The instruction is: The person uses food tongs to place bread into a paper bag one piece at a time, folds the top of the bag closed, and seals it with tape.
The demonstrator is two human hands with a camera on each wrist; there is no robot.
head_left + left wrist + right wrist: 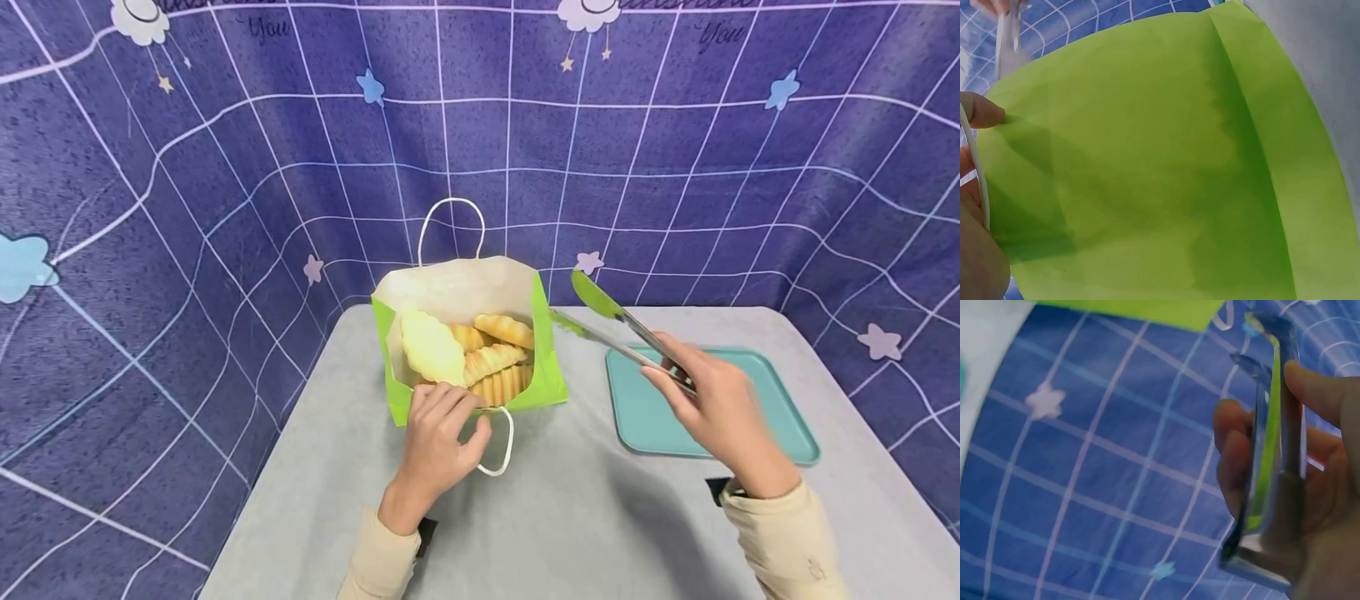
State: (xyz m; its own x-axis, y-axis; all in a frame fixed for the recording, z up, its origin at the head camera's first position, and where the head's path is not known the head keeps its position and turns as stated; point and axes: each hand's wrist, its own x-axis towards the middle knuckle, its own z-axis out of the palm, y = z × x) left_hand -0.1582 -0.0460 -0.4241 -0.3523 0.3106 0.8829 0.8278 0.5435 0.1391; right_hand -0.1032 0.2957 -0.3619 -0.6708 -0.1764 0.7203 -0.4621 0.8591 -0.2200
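A bright green paper bag point(552, 371) with a cream inside stands with its mouth gaping toward me. My left hand point(444, 437) pinches its near rim beside the front white handle point(507, 450); in the left wrist view the green bag wall point(1147, 137) fills most of the picture. Several breads lie inside: a pale yellow bun point(431, 346), golden twisted rolls point(495, 361) and a ridged piece point(504, 386). My right hand point(723, 408) grips metal tongs point(643, 335) with green tips. The tips are spread, hold nothing and point at the bag's right side.
A teal tray point(656, 421) lies on the grey table point(570, 517) at the right, partly beneath my right hand in the head view. A dark blue curtain point(480, 133) with a grid and stars surrounds the table's back and sides. The bag's rear handle point(452, 200) stands upright.
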